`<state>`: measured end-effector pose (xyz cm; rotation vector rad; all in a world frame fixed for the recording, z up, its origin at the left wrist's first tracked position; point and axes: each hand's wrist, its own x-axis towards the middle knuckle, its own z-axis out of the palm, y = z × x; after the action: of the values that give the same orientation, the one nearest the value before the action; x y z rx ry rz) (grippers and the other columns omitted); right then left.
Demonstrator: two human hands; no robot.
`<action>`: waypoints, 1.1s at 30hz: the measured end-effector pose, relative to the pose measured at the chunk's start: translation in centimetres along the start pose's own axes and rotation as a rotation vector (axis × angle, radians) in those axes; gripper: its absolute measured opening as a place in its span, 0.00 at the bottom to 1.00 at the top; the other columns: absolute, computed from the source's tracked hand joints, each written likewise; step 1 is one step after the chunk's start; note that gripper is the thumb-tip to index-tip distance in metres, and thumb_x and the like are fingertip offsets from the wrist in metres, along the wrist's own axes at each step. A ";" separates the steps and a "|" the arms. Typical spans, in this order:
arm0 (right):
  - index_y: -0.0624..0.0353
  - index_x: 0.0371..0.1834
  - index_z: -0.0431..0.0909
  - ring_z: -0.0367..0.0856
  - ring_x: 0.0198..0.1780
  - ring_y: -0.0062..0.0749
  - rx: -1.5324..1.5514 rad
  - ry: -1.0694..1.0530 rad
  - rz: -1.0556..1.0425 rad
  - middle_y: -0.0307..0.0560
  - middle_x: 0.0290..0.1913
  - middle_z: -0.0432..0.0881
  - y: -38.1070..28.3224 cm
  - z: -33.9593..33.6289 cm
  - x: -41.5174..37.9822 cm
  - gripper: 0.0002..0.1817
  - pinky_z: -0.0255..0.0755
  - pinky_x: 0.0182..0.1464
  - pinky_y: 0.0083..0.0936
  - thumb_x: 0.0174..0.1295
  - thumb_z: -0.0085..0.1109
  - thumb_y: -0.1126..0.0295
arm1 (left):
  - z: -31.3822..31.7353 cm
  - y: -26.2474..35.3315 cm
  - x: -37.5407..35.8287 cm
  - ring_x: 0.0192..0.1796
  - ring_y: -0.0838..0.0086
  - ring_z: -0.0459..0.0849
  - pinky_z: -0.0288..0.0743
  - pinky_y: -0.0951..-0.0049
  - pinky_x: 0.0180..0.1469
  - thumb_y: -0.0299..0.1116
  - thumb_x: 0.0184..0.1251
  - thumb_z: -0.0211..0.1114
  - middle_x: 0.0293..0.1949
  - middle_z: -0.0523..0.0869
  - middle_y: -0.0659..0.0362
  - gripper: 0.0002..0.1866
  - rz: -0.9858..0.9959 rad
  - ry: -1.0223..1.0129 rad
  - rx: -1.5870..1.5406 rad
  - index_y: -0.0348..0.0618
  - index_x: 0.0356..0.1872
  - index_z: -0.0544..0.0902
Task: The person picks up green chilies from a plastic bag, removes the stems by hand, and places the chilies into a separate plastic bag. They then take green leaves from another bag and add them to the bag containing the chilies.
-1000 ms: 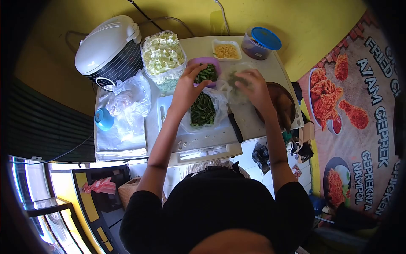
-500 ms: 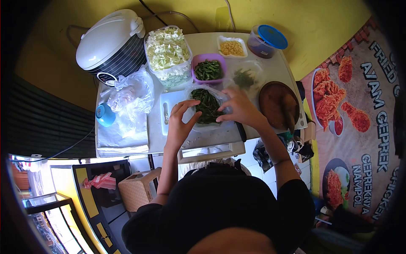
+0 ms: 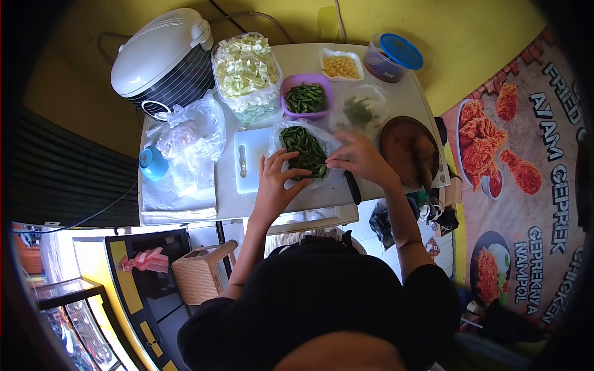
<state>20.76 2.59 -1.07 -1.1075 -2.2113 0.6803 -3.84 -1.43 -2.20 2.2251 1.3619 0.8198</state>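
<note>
A clear plastic bag point(image 3: 330, 140) of long green chillies point(image 3: 302, 141) lies in front of me, its mouth spread wide. My left hand point(image 3: 279, 184) reaches over the bag's near left side, fingers apart over the chillies. At the right side of the bag, my right hand point(image 3: 365, 162) has thumb and fingertips pinched together by the chillies; whatever is between them is too small to make out. Just beyond the bag sits a purple container point(image 3: 328, 93) with green pieces in it. A white cutting board point(image 3: 255, 154) lies left of the bag, and a black knife handle point(image 3: 352, 187) juts out at its right.
Behind stand a rice cooker point(image 3: 162, 59), a tub of chopped cabbage point(image 3: 247, 71), a tray of yellow pieces point(image 3: 341, 65) and a blue-lidded container point(image 3: 396, 55). To the right is a stone mortar point(image 3: 405, 145); to the left, plastic bags point(image 3: 198, 148) and a blue cup point(image 3: 153, 164).
My left hand has moved right and slightly down over the chillies. My right hand's fingers, spread before, have come together in a pinch at the bag's right side.
</note>
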 end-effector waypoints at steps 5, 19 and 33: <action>0.57 0.35 0.85 0.75 0.55 0.42 0.168 0.193 0.029 0.50 0.49 0.79 -0.7 0.4 0.0 0.08 0.65 0.59 0.32 0.53 0.68 0.69 | 0.7 0.4 0.0 0.69 0.59 0.64 0.42 0.42 0.72 0.40 0.55 0.71 0.58 0.76 0.60 0.09 -0.017 0.025 0.044 0.58 0.38 0.88; 0.57 0.39 0.83 0.78 0.44 0.26 0.363 0.666 0.108 0.42 0.43 0.80 -2.0 3.9 2.0 0.08 0.68 0.47 0.24 0.57 0.66 0.69 | 1.5 3.7 0.5 0.49 0.75 0.81 0.57 0.60 0.63 0.35 0.52 0.73 0.33 0.86 0.68 0.06 0.208 0.064 -0.149 0.56 0.32 0.87; 0.58 0.40 0.83 0.72 0.33 0.12 0.758 0.703 0.176 0.34 0.37 0.80 -2.2 3.6 3.2 0.09 0.63 0.37 0.14 0.58 0.67 0.67 | 1.2 2.3 2.6 0.43 0.71 0.81 0.67 0.66 0.55 0.29 0.57 0.69 0.33 0.83 0.61 0.06 0.125 0.265 -0.218 0.46 0.36 0.86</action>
<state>15.60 3.41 -1.36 -0.9313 -1.1193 0.9172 -0.60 -0.16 -0.95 2.1027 1.1863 1.2811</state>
